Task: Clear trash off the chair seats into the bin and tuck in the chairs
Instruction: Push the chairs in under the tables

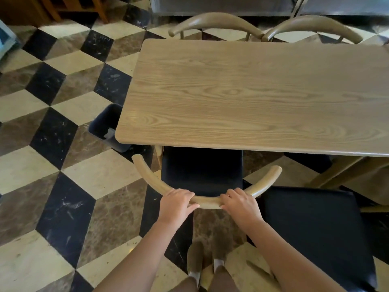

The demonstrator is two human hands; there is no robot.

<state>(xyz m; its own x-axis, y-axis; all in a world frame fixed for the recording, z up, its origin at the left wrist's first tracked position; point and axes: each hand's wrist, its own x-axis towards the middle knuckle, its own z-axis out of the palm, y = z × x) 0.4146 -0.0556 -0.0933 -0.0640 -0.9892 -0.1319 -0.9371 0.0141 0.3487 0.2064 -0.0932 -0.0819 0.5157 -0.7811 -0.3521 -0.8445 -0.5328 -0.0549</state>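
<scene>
**Near chair, gripped at the backrest, seat part under the table**

- Left hand [177, 202]: lower centre of frame, fingers curled over the curved wooden backrest [207, 200] of the near chair, thumb on the near side.
- Right hand [241, 204]: just right of the left, clamped on the same rail in the same way; the two hands sit apart with bare rail between them.
- Near chair seat [202, 171]: dark cushion, centre frame, its far edge hidden beneath the table [242, 95] edge.
- Bin [107, 127]: dark, left of centre on the floor, touching or just beside the table's near left corner; a pale scrap shows inside.
- Second chair seat [315, 226]: dark, lower right, standing out from the table, just beside the right forearm.
- Far chairs: two curved backrests [214, 22] [313, 25] at upper centre and upper right, close against the table's far edge.
- Floor [63, 144]: cube-pattern tiles in cream, brown and black.
- Feet [207, 258]: bottom centre, behind the near chair.
</scene>
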